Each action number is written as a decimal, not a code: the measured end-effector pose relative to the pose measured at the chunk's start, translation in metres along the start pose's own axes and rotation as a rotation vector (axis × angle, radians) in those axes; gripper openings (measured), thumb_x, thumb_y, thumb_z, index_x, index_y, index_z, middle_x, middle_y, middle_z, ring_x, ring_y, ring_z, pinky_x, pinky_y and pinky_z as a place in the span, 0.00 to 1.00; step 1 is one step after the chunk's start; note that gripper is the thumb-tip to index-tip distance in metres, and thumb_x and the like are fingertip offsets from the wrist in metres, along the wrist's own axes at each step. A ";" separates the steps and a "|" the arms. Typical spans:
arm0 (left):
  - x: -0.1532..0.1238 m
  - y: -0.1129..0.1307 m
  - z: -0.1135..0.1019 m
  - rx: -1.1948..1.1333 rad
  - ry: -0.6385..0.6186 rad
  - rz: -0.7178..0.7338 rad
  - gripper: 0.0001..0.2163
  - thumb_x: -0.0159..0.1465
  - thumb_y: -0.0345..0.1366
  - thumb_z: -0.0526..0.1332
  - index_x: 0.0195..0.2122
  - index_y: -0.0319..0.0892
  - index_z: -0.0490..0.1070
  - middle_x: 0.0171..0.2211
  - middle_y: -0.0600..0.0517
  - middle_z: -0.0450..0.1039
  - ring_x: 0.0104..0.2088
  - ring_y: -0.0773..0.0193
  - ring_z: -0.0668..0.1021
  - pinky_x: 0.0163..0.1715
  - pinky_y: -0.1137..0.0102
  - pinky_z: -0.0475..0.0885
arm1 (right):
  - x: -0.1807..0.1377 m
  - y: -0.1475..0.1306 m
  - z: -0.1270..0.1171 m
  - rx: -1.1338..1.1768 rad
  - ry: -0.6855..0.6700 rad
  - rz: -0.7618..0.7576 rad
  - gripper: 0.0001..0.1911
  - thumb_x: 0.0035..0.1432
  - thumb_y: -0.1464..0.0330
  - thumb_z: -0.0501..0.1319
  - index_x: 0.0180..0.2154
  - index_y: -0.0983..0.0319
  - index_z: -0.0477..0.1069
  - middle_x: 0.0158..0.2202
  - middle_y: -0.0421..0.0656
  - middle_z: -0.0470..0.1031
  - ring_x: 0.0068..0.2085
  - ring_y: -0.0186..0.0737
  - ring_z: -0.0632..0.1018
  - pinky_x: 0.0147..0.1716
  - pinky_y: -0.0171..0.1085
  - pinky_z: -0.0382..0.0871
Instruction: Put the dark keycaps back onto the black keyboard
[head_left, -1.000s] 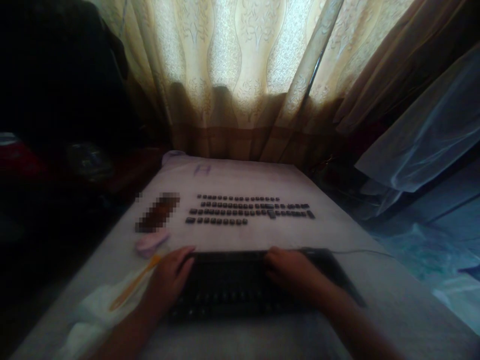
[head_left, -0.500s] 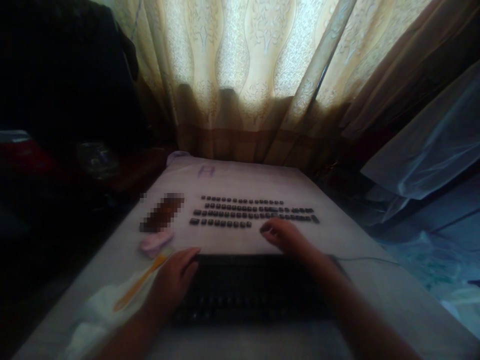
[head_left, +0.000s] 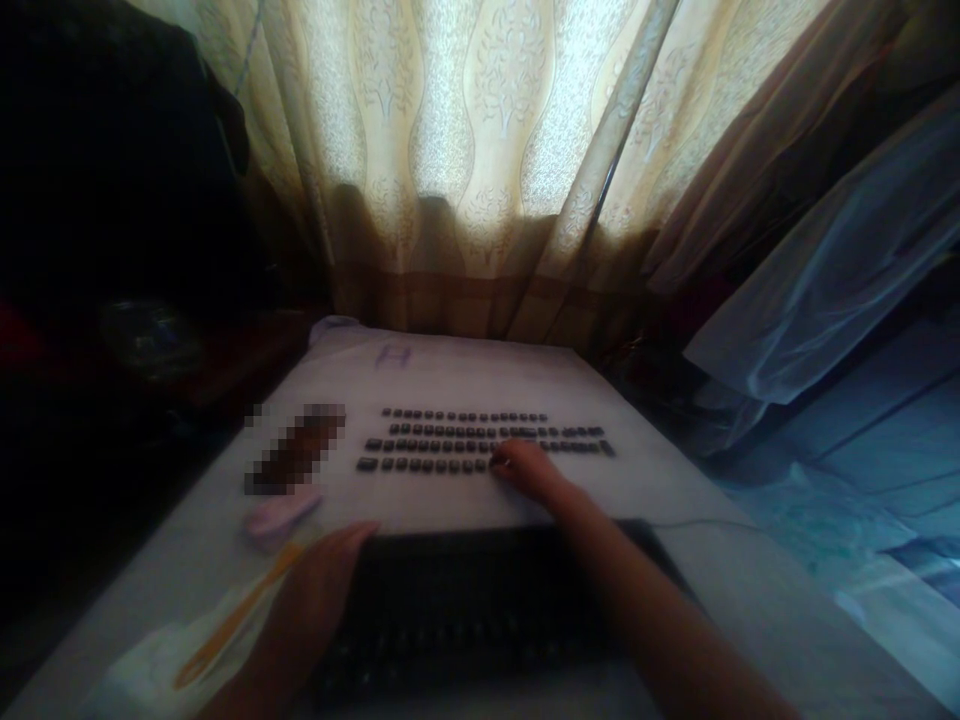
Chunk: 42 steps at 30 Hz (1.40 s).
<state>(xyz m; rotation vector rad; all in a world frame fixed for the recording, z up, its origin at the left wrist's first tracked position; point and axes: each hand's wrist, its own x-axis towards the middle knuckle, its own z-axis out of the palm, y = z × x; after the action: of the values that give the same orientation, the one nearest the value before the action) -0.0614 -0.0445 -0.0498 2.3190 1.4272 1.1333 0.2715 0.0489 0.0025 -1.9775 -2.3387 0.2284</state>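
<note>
A black keyboard (head_left: 465,590) lies at the near side of the cloth-covered table (head_left: 465,375). Black keycaps (head_left: 427,465) are laid out in several rows beyond it. My left hand (head_left: 326,575) holds the keyboard's left side, its fingertips by the far left corner. Across the keyboard reaches my right arm. My right hand (head_left: 529,470) is at the right end of the nearest keycap row, with fingers pinched on a dark keycap (head_left: 495,464); the fingers partly hide it. The keyboard's front part is dark and blurred.
Left of the keyboard lie an orange-handled brush-like tool (head_left: 236,620), a white cloth or bag (head_left: 150,655) and a pink cloth (head_left: 281,515). Behind them is a pixelated brown item (head_left: 300,448). A cable (head_left: 709,524) runs right from the keyboard. Curtains (head_left: 480,150) hang behind the table.
My right hand has moved left to the end of the nearest keycap row. My left hand stays at the keyboard's left side. The whole view has shifted slightly.
</note>
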 end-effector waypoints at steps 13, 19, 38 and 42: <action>-0.006 -0.016 0.014 -0.029 0.013 -0.028 0.22 0.71 0.44 0.43 0.47 0.47 0.76 0.45 0.52 0.80 0.46 0.60 0.81 0.50 0.66 0.75 | 0.000 -0.001 0.001 -0.029 -0.031 -0.001 0.11 0.58 0.70 0.61 0.42 0.61 0.77 0.44 0.48 0.79 0.45 0.44 0.78 0.43 0.35 0.66; -0.006 -0.017 0.013 -0.015 -0.011 -0.057 0.22 0.71 0.45 0.43 0.48 0.47 0.76 0.46 0.52 0.80 0.47 0.60 0.80 0.52 0.64 0.74 | -0.012 0.002 -0.011 -0.006 -0.004 0.029 0.15 0.59 0.73 0.59 0.48 0.61 0.75 0.46 0.47 0.79 0.46 0.43 0.78 0.45 0.34 0.66; 0.009 0.011 -0.009 0.014 -0.116 -0.085 0.22 0.70 0.45 0.42 0.46 0.43 0.75 0.45 0.49 0.80 0.48 0.58 0.80 0.52 0.61 0.74 | -0.156 0.049 -0.029 0.112 -0.012 0.381 0.09 0.59 0.66 0.60 0.38 0.61 0.77 0.39 0.48 0.80 0.39 0.46 0.79 0.36 0.39 0.67; 0.010 0.012 -0.011 0.007 -0.106 -0.074 0.22 0.69 0.45 0.43 0.46 0.43 0.74 0.45 0.49 0.80 0.48 0.58 0.80 0.52 0.62 0.73 | -0.164 0.052 -0.024 0.072 -0.003 0.410 0.10 0.54 0.68 0.63 0.40 0.59 0.76 0.40 0.48 0.80 0.41 0.48 0.79 0.38 0.41 0.68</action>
<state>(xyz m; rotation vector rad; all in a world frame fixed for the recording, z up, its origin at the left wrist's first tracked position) -0.0578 -0.0450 -0.0311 2.2737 1.4681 0.9718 0.3534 -0.1029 0.0252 -2.3975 -1.8706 0.3312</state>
